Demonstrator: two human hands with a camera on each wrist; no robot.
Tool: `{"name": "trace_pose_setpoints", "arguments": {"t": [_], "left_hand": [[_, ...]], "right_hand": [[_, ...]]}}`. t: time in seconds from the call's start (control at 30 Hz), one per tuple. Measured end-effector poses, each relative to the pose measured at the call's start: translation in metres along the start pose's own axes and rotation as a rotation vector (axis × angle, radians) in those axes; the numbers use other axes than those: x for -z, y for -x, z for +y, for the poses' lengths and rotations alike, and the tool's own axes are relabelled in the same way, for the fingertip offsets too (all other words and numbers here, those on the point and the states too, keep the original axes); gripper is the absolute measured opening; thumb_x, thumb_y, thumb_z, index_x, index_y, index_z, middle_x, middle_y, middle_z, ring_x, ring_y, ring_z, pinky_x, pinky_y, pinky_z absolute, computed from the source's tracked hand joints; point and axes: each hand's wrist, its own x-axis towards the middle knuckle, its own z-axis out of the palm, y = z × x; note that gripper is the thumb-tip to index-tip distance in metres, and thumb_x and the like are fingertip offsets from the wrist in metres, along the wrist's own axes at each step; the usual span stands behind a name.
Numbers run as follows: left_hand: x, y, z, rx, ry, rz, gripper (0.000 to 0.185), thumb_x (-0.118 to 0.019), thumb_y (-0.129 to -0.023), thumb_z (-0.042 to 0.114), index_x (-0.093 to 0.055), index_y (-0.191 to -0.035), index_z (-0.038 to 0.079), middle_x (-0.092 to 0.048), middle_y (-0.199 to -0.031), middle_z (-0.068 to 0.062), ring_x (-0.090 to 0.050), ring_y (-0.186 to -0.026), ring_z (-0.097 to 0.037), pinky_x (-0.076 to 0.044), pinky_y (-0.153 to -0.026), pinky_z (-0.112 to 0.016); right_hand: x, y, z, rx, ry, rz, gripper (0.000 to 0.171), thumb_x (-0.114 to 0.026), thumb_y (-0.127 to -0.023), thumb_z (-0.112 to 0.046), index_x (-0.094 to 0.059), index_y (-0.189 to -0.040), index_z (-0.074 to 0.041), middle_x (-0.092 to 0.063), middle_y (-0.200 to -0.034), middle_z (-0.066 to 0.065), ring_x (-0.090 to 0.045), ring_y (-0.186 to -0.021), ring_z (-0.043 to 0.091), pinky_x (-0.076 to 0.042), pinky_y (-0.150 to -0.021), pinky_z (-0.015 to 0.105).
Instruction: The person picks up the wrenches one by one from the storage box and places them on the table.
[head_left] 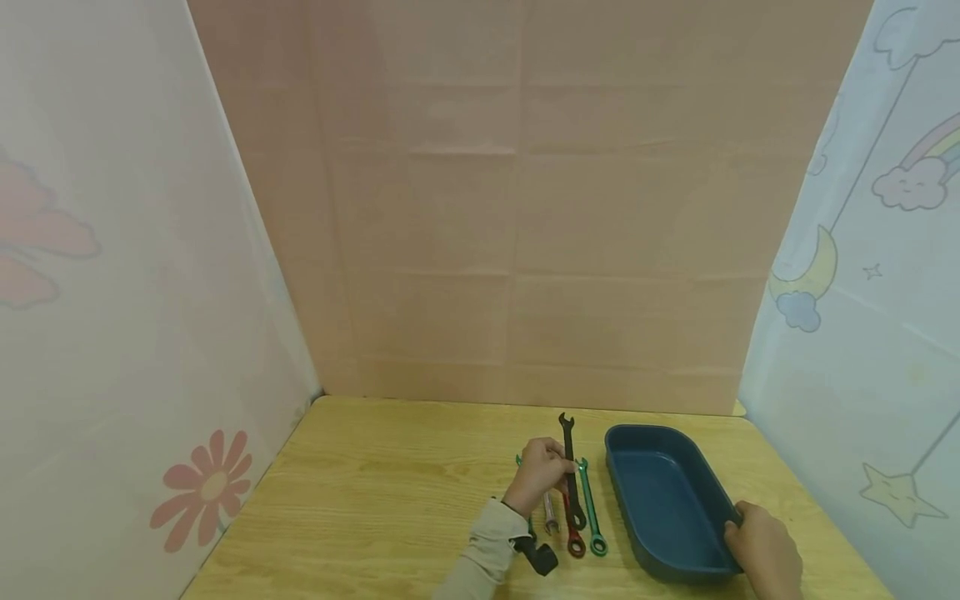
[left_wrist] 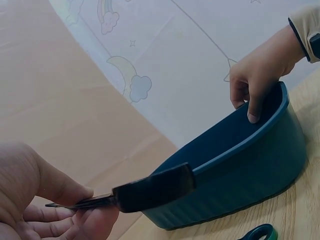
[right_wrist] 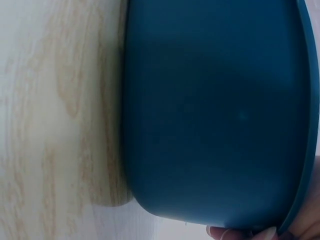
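My left hand (head_left: 542, 473) pinches a black combination wrench (head_left: 568, 450) between thumb and fingers, its open end pointing away. In the left wrist view the wrench's dark ring end (left_wrist: 155, 188) overlaps the side of the blue bin. Below this hand lie a red wrench (head_left: 575, 542), a silver wrench (head_left: 551, 521) and a green wrench (head_left: 591, 508); another green wrench (head_left: 518, 459) is mostly hidden by the hand and wrist. My right hand (head_left: 767, 546) grips the near right rim of the blue bin (head_left: 663, 557), thumb inside the wall.
The bin's inside shows only its bare floor. A wooden table (head_left: 390, 483) carries everything. A brown paper-like panel (head_left: 525, 208) stands along its back edge, with a printed sheet at the left (head_left: 150, 333) and a printed sheet at the right (head_left: 885, 333).
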Motion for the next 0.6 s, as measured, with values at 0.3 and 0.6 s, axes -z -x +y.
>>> {"name": "trace_pose_setpoints", "arguments": {"t": [0.3, 0.6], "left_hand": [[0.0027, 0.0016, -0.0014, 0.007, -0.009, 0.043, 0.012, -0.067, -0.086, -0.008, -0.06, -0.083, 0.002, -0.068, -0.07, -0.013, -0.059, -0.046, -0.01, -0.056, -0.049, -0.031], [0.0059, 0.0045, 0.0013, 0.014, -0.023, 0.053, 0.009, -0.067, -0.086, -0.009, -0.062, -0.085, -0.001, -0.067, -0.067, -0.009, -0.058, -0.046, -0.009, -0.055, -0.048, -0.027]], "right_hand": [[0.001, 0.0002, 0.0012, -0.012, 0.016, -0.002, 0.025, -0.062, -0.086, -0.005, -0.059, -0.104, 0.012, -0.065, -0.088, 0.031, -0.065, -0.067, 0.033, -0.05, -0.051, 0.05], [0.0006, 0.0019, 0.0024, -0.015, 0.008, 0.003, 0.026, -0.063, -0.086, -0.005, -0.059, -0.105, 0.012, -0.065, -0.09, 0.032, -0.065, -0.068, 0.034, -0.05, -0.052, 0.051]]}}
